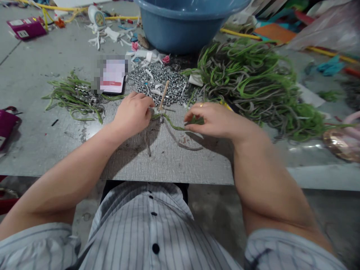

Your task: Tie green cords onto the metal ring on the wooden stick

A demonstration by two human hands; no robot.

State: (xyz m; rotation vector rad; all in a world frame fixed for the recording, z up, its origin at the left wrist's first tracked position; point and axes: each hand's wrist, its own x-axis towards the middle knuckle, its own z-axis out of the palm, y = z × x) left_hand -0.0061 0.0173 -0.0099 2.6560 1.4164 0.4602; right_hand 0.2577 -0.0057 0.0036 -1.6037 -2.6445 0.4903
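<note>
A green cord (174, 126) runs across the grey textured board between my two hands. My left hand (132, 113) is closed on the cord near a thin wooden stick (164, 93); its fingertips are partly hidden. On the other side, my right hand (213, 119) pinches the cord between thumb and fingers. A grey cord (182, 145) trails from the same spot, and a shorter loose end hangs toward me. Just behind the hands lies a heap of small shiny metal pieces (171, 88), with white scraps among them.
A large heap of green and grey cords (247, 78) spreads at the right. A smaller cord bundle (75, 98) with metal pieces lies left, beside a phone (114, 77). Behind stands a blue basin (180, 30). Purple packets (26, 28), paper scraps and yellow cord surround it.
</note>
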